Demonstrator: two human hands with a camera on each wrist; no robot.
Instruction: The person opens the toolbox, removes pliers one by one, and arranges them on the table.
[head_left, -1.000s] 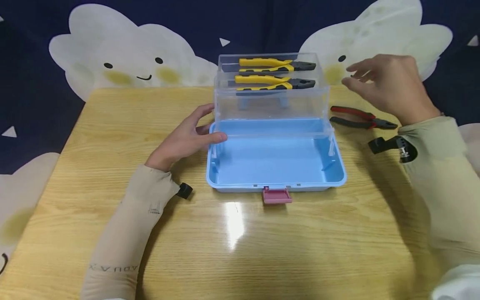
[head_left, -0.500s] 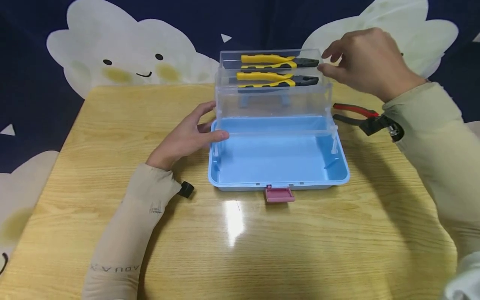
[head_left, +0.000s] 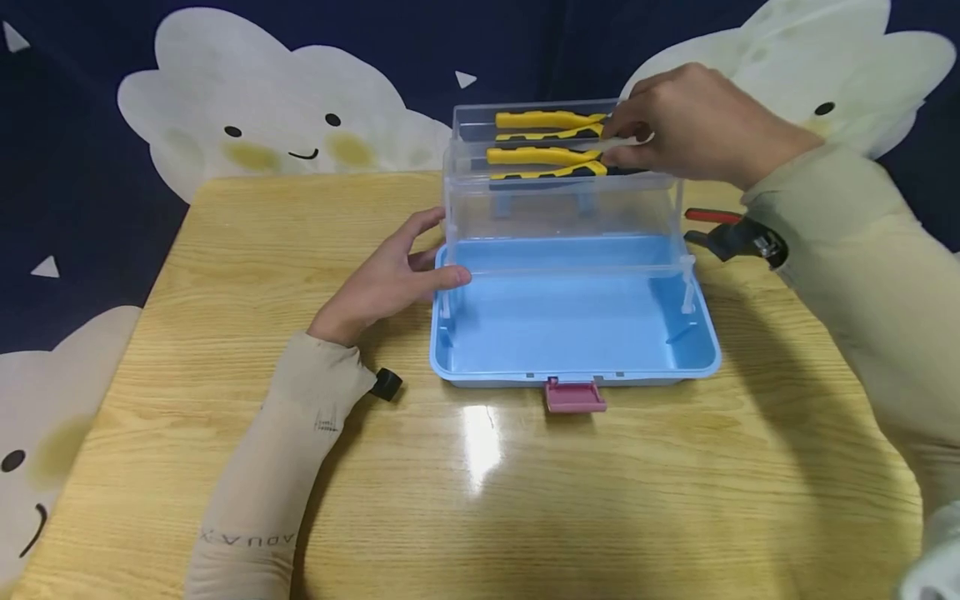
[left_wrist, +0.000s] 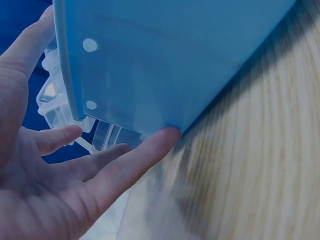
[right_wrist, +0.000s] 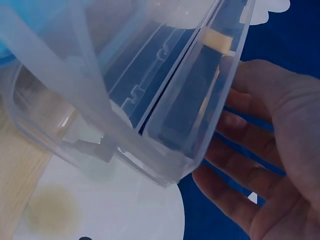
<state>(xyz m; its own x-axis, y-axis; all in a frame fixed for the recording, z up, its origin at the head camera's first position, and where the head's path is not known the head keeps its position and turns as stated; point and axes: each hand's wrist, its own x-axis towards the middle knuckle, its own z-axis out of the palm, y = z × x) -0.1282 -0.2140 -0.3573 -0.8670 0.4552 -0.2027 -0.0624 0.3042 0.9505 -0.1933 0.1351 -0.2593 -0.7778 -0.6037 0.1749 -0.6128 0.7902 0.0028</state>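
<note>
Head view: my right hand (head_left: 686, 121) covers the tips of two yellow-handled pliers (head_left: 543, 156) in clear trays (head_left: 558, 208). Left wrist: my left hand (left_wrist: 50, 187), fingers spread, touches the blue box (left_wrist: 160, 65). Right wrist: fingers loosely bent, grip unclear.

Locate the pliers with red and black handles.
Head view, right side: the red-and-black-handled pliers lie on the pale wooden table, beside the far right corner of the light-blue plastic toolbox, partly hidden by the black wrist camera.
</note>
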